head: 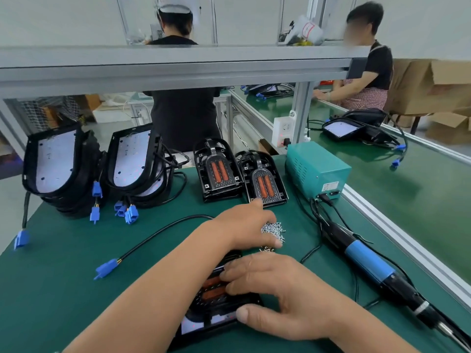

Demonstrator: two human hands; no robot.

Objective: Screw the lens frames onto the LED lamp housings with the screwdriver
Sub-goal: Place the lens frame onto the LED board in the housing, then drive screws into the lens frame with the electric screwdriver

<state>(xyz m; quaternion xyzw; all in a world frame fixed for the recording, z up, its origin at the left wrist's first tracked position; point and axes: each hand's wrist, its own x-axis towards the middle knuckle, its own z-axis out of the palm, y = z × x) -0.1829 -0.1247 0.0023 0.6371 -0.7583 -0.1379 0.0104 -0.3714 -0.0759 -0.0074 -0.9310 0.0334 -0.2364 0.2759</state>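
Observation:
A black LED lamp housing with a lens frame [216, 299] on it lies on the green mat right in front of me. My right hand [277, 294] rests on it, fingers on the orange lens strips and thumb at its near edge. My left hand [247, 225] reaches over a pile of small silver screws [274, 229] with its fingers down in them; whether it holds any I cannot tell. The blue and black electric screwdriver [369, 266] lies on the mat to the right, untouched.
Two stacks of lens frames [219, 169] [265, 179] stand beyond the screws. Stacks of housings [56, 161] [137, 161] with blue plugs lean at the far left. A teal power box [316, 171] sits far right by the conveyor rail. Two people work beyond.

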